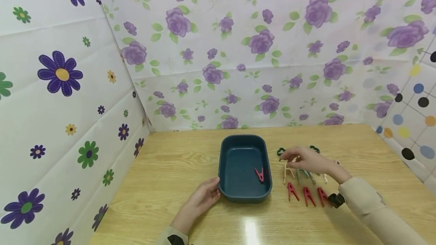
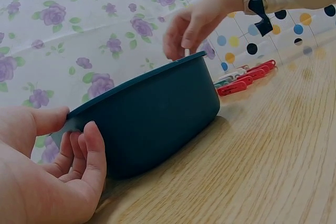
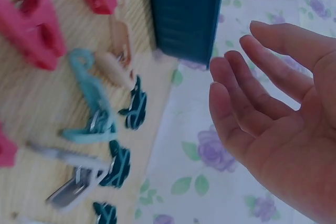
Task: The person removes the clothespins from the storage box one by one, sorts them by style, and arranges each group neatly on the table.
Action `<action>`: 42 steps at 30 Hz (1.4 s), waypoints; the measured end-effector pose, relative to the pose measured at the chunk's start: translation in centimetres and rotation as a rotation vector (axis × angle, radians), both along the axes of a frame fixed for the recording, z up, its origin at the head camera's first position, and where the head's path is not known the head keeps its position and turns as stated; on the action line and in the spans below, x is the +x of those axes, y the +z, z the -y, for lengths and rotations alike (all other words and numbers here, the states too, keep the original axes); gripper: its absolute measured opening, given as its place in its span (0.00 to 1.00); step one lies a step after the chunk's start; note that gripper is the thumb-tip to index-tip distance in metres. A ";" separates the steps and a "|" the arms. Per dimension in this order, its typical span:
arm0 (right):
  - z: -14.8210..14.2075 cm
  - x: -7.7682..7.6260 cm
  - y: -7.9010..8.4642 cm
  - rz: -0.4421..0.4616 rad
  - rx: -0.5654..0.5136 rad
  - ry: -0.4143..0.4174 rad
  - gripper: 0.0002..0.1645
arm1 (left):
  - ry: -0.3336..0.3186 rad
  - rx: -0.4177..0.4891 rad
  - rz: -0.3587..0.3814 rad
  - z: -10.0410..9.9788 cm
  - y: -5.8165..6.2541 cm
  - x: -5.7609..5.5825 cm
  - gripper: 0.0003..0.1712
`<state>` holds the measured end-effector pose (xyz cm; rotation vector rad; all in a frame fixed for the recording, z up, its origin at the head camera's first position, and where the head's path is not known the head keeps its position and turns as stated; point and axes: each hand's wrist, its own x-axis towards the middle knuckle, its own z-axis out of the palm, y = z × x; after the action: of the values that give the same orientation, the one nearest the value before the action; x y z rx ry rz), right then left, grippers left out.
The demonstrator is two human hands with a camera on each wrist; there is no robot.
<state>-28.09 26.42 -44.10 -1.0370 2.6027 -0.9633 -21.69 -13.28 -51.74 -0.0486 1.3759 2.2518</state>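
Note:
A dark teal rectangular basin stands on the table with one red clothespin lying inside. My left hand holds the basin's left side; in the left wrist view its thumb is at the rim and its curled fingers lie below. My right hand hovers over clips to the right of the basin. The right wrist view shows its fingers loosely bent, with nothing between them. Beneath it are a beige clothespin, a light teal clothespin and a white clip, partly hidden in the head view.
Three red clothespins form a row nearer me. Dark green clover-shaped clips lie behind the others. The wooden table meets a purple-flowered cloth at the back and patterned cloths at both sides.

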 end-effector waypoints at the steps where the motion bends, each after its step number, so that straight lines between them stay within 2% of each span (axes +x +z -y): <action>1: 0.3 -0.1 0.2 -0.009 -0.001 -0.001 0.16 | 0.002 0.000 -0.001 0.0 0.0 0.0 0.06; 9: 3.2 -1.1 1.1 -0.031 -0.019 0.007 0.17 | 0.010 0.007 0.008 0.0 0.1 0.0 0.05; 17: 6.4 -1.8 0.6 -0.051 0.063 0.059 0.22 | 0.015 0.009 0.010 -0.1 0.2 0.0 0.06; 24: 9.0 -1.7 0.2 -0.060 0.184 0.134 0.27 | 0.003 0.005 0.004 -0.2 0.1 0.1 0.07; 30: 11.3 -1.9 -0.2 -0.105 0.369 0.150 0.29 | 0.009 0.000 0.002 -0.1 0.1 0.2 0.07; 33: 12.4 -1.8 -0.5 -0.120 0.477 0.137 0.30 | 0.008 0.007 0.001 0.0 0.0 0.2 0.07; 37: 13.6 -1.5 -1.0 -0.135 0.612 0.079 0.31 | 0.001 0.009 -0.001 0.0 -0.1 0.2 0.07; 40: 14.2 -1.5 -1.3 -0.147 0.667 0.040 0.30 | -0.005 0.005 -0.006 0.0 0.0 0.2 0.07; 42: 14.6 -1.6 -1.5 -0.139 0.653 0.022 0.27 | -0.004 0.004 -0.008 0.0 0.0 0.2 0.07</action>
<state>-29.67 11.83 -45.56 -0.9600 2.6953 -0.0015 -21.51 -13.30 -51.77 -0.0352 1.3743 2.2536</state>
